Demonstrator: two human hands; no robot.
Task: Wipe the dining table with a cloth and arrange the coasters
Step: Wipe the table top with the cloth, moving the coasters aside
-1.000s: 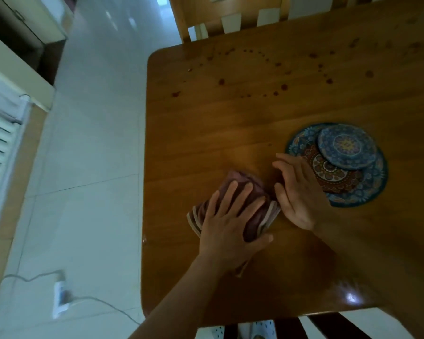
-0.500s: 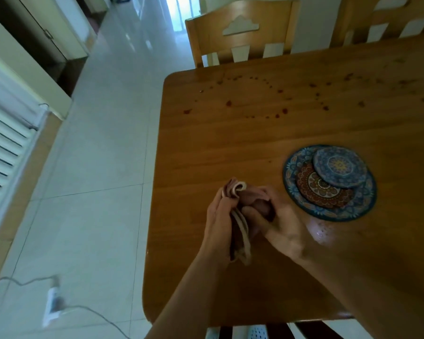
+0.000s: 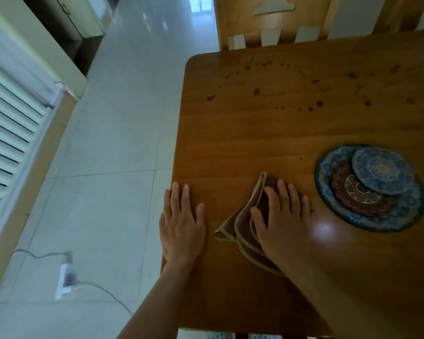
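Observation:
A folded brown cloth [image 3: 240, 223] with a pale hem lies on the wooden dining table [image 3: 267, 133] near its front left part. My right hand [image 3: 282, 216] lies flat on the cloth, fingers straight, pressing it down. My left hand [image 3: 181, 221] rests flat on the table's left edge, apart from the cloth and holding nothing. To the right sits a stack of round patterned coasters [image 3: 370, 187]: a small blue one on a red-brown one on a large blue one. Dark red spots [image 3: 318, 103] dot the far part of the table.
Two wooden chairs [image 3: 274, 23] stand at the table's far side. To the left is pale tiled floor [image 3: 103, 167] with a white power strip [image 3: 64, 277] and its cable. A white radiator [image 3: 8, 126] lines the left wall.
Both hands held the cloth bunched up above the table half a second ago. Now the cloth lies flat under my right hand, and my left hand has moved left to the table edge.

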